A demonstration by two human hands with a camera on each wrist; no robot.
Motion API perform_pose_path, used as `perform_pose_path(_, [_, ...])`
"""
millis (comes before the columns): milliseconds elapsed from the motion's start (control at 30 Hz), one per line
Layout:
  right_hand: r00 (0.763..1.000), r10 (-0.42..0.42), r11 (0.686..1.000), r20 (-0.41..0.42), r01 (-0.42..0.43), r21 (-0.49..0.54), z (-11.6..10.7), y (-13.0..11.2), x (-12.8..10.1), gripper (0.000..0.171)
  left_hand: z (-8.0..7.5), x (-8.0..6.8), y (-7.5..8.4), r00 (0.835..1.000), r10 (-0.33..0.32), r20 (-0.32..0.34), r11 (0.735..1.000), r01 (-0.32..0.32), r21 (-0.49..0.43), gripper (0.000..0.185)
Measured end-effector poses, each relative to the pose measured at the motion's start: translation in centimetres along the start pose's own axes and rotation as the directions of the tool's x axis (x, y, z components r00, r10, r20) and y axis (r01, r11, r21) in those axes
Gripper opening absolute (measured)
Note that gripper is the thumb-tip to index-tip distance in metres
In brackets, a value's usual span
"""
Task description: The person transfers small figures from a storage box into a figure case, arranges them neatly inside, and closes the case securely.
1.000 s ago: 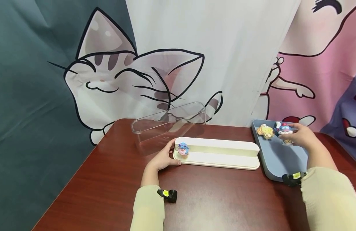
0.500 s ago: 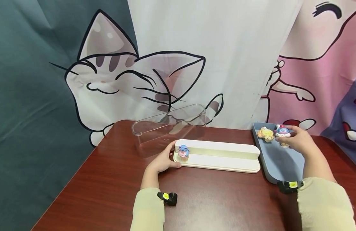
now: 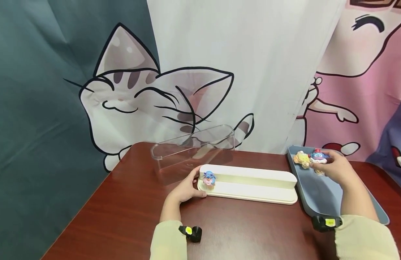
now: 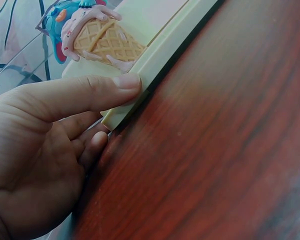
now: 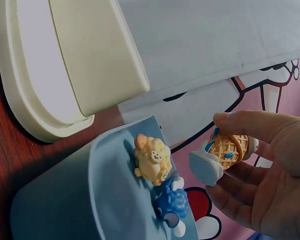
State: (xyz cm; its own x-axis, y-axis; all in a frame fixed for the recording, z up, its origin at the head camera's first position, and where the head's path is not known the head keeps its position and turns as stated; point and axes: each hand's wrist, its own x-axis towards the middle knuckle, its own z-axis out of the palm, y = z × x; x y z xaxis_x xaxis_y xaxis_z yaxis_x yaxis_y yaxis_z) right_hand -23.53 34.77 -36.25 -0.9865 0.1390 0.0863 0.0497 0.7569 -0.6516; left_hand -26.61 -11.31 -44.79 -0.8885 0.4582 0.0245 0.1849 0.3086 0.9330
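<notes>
Two hands at work here. The right hand (image 3: pixel 334 168) pinches a cone figure (image 5: pixel 230 150) between thumb and fingers at the far end of the blue tray (image 3: pixel 320 195), though the hand hides part of it. A yellow figure (image 5: pixel 152 160) and a blue figure (image 5: pixel 171 202) are in the tray, right beside each other. The left hand (image 3: pixel 184 189) grips one end of the cream stand (image 3: pixel 252 189), thumb on the edge. A pink figure (image 3: pixel 208 179) stands upright on that same end, and a clear cover (image 3: pixel 187 159) sits behind.
</notes>
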Motion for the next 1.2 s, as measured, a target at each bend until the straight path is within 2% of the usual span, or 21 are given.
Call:
perform_pose_path(400, [1.0,0.006,0.999,-0.011,-0.006,-0.038,0.3,0.5,-1.7,0.069,1.4,-0.7,-0.6,1.0,-0.009,0.015,0.999,0.01,-0.034,0.098])
perform_pose_path(767, [0.999,0.034,0.996,-0.015,-0.035,-0.08,0.6,-0.5,-2.0,0.073,1.2,-0.9,-0.9,1.0,-0.006,-0.001,1.0,0.006,-0.021,0.098])
perform_pose_path(867, [0.999,0.053,0.995,-0.01,-0.054,-0.085,0.7,-0.9,-2.1,0.075,0.9,-1.4,0.8,1.0,-0.007,0.005,1.0,0.007,-0.022,0.095])
perform_pose_path(1000, [0.997,0.071,0.995,-0.011,-0.071,-0.071,1.0,-1.4,-2.0,0.076,0.4,-1.3,1.5,1.0,0.0,-0.004,1.0,0.0,-0.009,0.094])
perform_pose_path(1100, [0.997,0.081,0.995,-0.006,-0.081,-0.051,1.1,-1.7,-2.0,0.077,0.3,-0.5,0.2,1.0,0.005,-0.018,1.0,-0.005,0.001,0.098])
perform_pose_path(1200, [0.995,0.102,0.994,-0.003,-0.102,-0.043,1.1,-1.8,-2.2,0.079,0.1,-0.3,-0.1,1.0,0.005,-0.018,1.0,-0.005,0.007,0.099])
